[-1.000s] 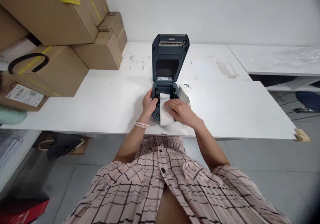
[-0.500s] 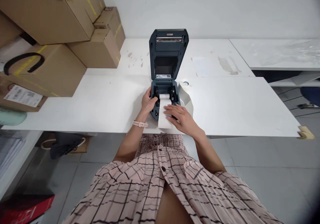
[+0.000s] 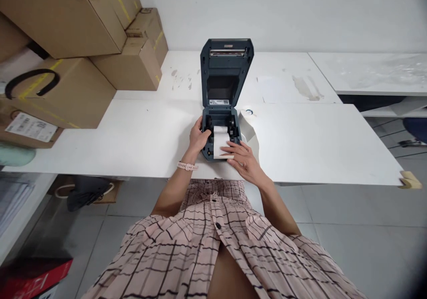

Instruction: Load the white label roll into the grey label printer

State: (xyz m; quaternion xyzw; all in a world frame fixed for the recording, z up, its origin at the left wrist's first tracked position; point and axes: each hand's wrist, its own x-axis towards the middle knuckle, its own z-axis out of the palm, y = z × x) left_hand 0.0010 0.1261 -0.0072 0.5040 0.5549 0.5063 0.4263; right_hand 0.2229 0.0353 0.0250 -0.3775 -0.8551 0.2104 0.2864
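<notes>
A dark label printer (image 3: 221, 83) stands on the white table with its lid raised. Inside its lower body, a white roll of label paper (image 3: 220, 142) feeds a strip toward me over the front edge. My left hand (image 3: 199, 137) grips the printer's left side, thumb over the rim and fingers along the outer wall. My right hand (image 3: 246, 162) is at the front right corner; its fingers lie over the end of the strip and the thumb is below, so the paper is held between them. Part of the strip's end is hidden by these fingers.
Stacked cardboard boxes (image 3: 86, 90) crowd the table's left side, with a black curved band (image 3: 31, 74) in front of one. A whitish sheet (image 3: 251, 141) lies partly behind the printer's right side. A wooden piece (image 3: 409, 180) sits on the front right corner of the white table (image 3: 310, 143).
The strip's hanging end has gone from lying past the printer's front to ending at the front edge. My right hand has shifted slightly to the right; my left hand keeps its hold.
</notes>
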